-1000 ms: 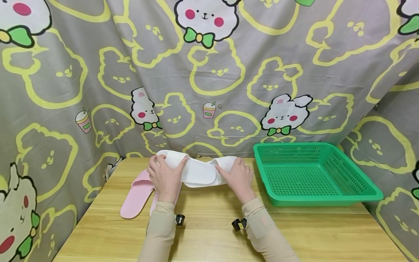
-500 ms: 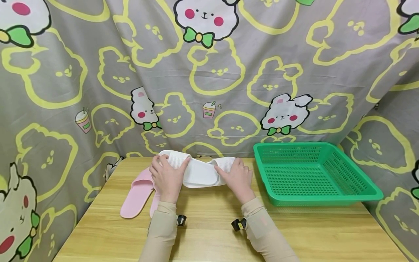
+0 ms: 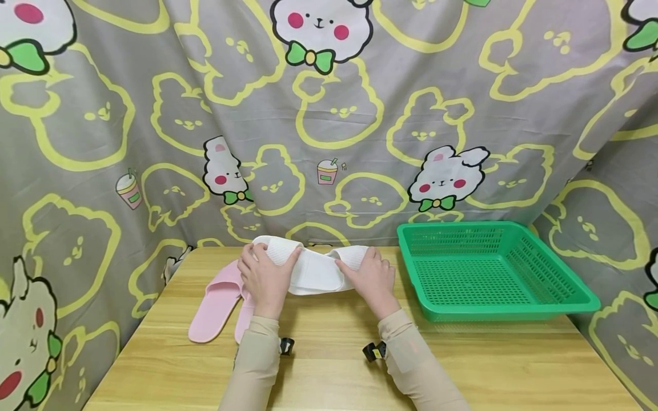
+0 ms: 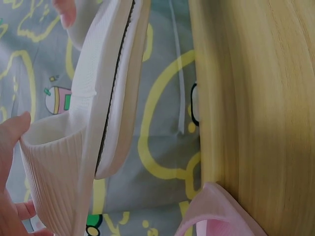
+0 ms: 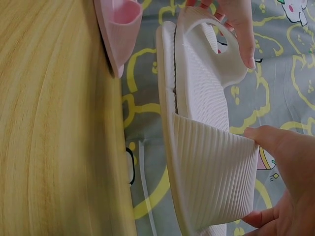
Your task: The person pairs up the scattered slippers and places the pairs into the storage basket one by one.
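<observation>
Two white slippers, toes pointing opposite ways, are held up over the table with their soles overlapping. My left hand (image 3: 266, 279) grips the ribbed strap of the left white slipper (image 3: 316, 274), thumb on the strap's inner edge. The right white slipper (image 3: 350, 256) is gripped at its strap by my right hand (image 3: 376, 284). In the left wrist view the left slipper (image 4: 96, 83) lies over the other sole, with a dark narrow gap between them. The right wrist view shows the right slipper's ribbed strap (image 5: 214, 172) between thumb and fingers.
A pair of pink slippers (image 3: 213, 311) lies on the table to the left, one partly hidden by my left hand and forearm. A green perforated basket (image 3: 509, 309) stands at the right. Behind the wooden table (image 3: 329, 371) hangs a patterned grey curtain (image 3: 354, 137).
My left hand has moved slightly right, sliding the left slipper further over the right one. The right hand has barely moved and both grips stay the same.
</observation>
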